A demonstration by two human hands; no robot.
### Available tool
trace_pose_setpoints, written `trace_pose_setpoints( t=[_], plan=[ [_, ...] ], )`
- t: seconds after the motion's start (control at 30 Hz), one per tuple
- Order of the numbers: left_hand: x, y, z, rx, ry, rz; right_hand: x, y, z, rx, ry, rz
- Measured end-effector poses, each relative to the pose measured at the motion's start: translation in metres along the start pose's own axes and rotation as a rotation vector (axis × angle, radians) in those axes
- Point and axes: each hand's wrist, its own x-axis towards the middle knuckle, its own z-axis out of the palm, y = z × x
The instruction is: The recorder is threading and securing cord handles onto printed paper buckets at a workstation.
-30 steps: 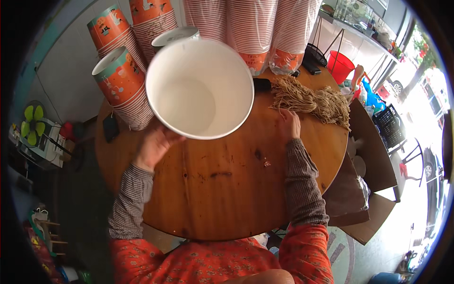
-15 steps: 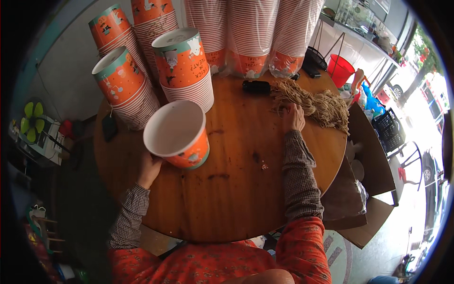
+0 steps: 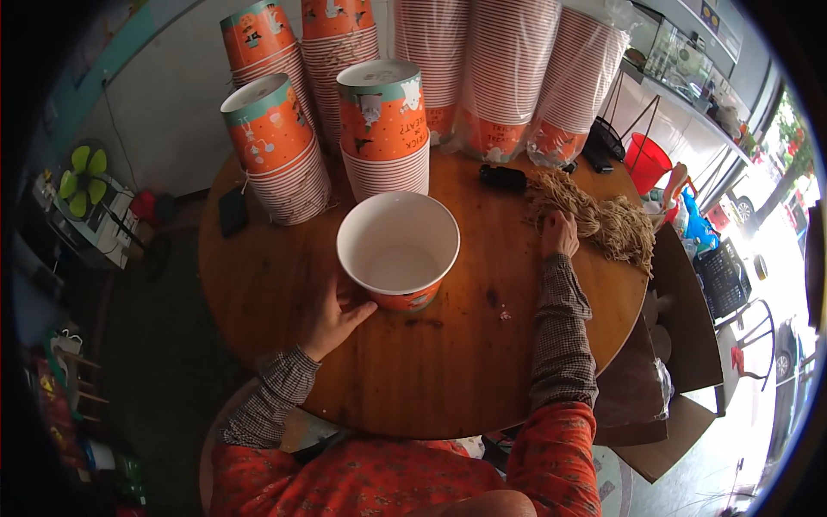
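A paper bucket (image 3: 399, 297), orange and green outside with a white inside, stands upright on the round wooden table, its mouth up. Beside its lower left wall is my left hand (image 3: 332, 323), open, thumb and fingers apart; the thumb tip comes up to the bucket's side. Farther right, my right hand (image 3: 561, 234) has its fingers pinched together at the left edge of a bundle of tan strings (image 3: 624, 233). Those fingers seem closed on strands, though the fingertips are partly hidden.
Upside-down bucket stacks (image 3: 383, 121) rise at the table's far left, with plastic-wrapped stacks (image 3: 508, 77) behind centre. A black object (image 3: 502, 177) lies by the strings, a dark flat one (image 3: 232, 212) at the left edge. A red pail (image 3: 648, 164) and cardboard box (image 3: 680, 414) stand right.
The bucket has gone from tilted in my left hand to standing upright on the table, and the left hand's grip has loosened. My right hand stays at the strings. The whole view has shifted.
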Motion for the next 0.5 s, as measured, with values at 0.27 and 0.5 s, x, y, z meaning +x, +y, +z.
trace_pose_setpoints(
  t=[0.27,0.5],
  plan=[
    [0.017,-0.004,0.024,-0.043,-0.024,0.073,-0.03,-0.037,-0.022,0.536,0.07,-0.185],
    [0.018,0.004,0.002,0.227,0.059,-0.029,-0.077,-0.12,-0.088,0.982,-0.302,-0.087]
  ],
)
